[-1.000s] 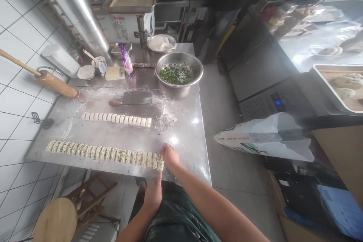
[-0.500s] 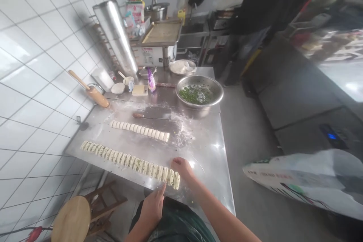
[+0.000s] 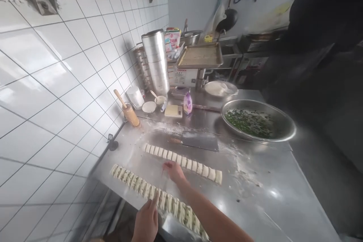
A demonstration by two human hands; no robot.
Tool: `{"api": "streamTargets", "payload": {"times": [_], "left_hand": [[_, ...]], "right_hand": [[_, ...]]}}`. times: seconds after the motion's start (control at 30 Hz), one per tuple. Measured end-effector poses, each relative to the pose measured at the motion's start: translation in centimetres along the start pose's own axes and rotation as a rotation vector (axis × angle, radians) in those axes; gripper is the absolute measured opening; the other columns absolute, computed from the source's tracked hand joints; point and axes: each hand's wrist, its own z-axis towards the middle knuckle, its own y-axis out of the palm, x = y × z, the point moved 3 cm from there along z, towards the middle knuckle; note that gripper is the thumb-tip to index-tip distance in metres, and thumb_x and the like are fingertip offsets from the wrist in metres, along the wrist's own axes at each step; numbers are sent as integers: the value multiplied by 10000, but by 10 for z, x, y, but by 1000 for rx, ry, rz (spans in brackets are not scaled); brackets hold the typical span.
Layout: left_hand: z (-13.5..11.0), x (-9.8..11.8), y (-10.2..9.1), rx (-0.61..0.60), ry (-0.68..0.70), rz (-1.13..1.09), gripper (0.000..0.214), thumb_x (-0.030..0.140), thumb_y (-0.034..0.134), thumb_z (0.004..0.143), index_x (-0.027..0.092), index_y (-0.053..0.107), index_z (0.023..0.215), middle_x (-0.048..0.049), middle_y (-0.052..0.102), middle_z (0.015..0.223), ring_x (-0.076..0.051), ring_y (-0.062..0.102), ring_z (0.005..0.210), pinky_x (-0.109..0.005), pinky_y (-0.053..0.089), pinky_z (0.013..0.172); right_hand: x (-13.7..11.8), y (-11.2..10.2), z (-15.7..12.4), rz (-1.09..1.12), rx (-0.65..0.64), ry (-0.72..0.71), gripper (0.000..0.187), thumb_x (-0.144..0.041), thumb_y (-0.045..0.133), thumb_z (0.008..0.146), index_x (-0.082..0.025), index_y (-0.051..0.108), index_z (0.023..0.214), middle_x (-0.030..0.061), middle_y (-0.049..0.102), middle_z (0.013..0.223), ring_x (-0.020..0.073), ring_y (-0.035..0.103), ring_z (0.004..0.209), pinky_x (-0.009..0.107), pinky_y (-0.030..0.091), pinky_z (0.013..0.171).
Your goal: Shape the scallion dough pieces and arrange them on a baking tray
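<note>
On and behind the floured stainless-steel table (image 3: pixel 269 200): tall stack of steel steamer tins (image 3: pixel 155 60), wide steel bowl of chopped greens (image 3: pixel 258 121), flat baking tray (image 3: pixel 200 55), row of plain white dough pieces (image 3: pixel 183 160), steel cleaver (image 3: pixel 200 141). Along the near edge, long row of green-flecked spiral dough slices (image 3: pixel 136 183). Left hand (image 3: pixel 146 219) empty, forefinger out, touching that row. Right hand (image 3: pixel 174 170) loosely open between both rows, seemingly empty, though blurred. Machine label (image 3: pixel 181 77) unreadable.
</note>
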Motion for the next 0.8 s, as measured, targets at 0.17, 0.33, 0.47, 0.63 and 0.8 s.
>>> {"api": "streamTargets", "payload": {"times": [0.17, 0.33, 0.47, 0.63, 0.8], "left_hand": [[110, -102, -52, -81, -13, 13, 615, 198, 291, 1053, 290, 284, 1661, -114, 711, 1320, -224, 696, 1083, -291, 516, 879], [201, -154, -82, -145, 21, -50, 611, 213, 319, 1069, 288, 241, 1671, -98, 743, 1231, -204, 713, 1004, -274, 513, 833], [239, -172, -71, -151, 34, -154, 612, 203, 319, 1075, 282, 221, 1674, -103, 684, 1410, -201, 713, 1096, -268, 540, 849], [253, -180, -50, -182, 11, -246, 598, 200, 337, 1071, 254, 274, 1662, -126, 667, 1449, -232, 717, 1141, -317, 577, 912], [258, -180, -41, -176, -9, -281, 620, 173, 378, 1057, 232, 267, 1664, -151, 706, 1385, -248, 729, 1131, -341, 594, 939]], "right_hand": [[-62, 70, 114, -102, 28, 80, 277, -404, 684, 974, -158, 671, 847, -11, 673, 815, 154, 639, 756, 325, 553, 740], [-96, 104, 200, -178, 27, 193, 306, -453, 633, 1006, -157, 693, 957, 17, 705, 915, 163, 666, 799, 332, 585, 742], [-96, 115, 243, -239, 8, 267, 290, -445, 618, 1020, -168, 700, 1011, 33, 721, 975, 168, 684, 842, 350, 606, 781], [-80, 122, 267, -312, -23, 322, 280, -434, 628, 1018, -164, 700, 1036, 38, 724, 995, 169, 692, 850, 352, 616, 778], [-66, 125, 278, -356, -63, 329, 278, -433, 607, 1031, -172, 703, 1052, 36, 729, 982, 157, 691, 819, 340, 618, 762]]}}
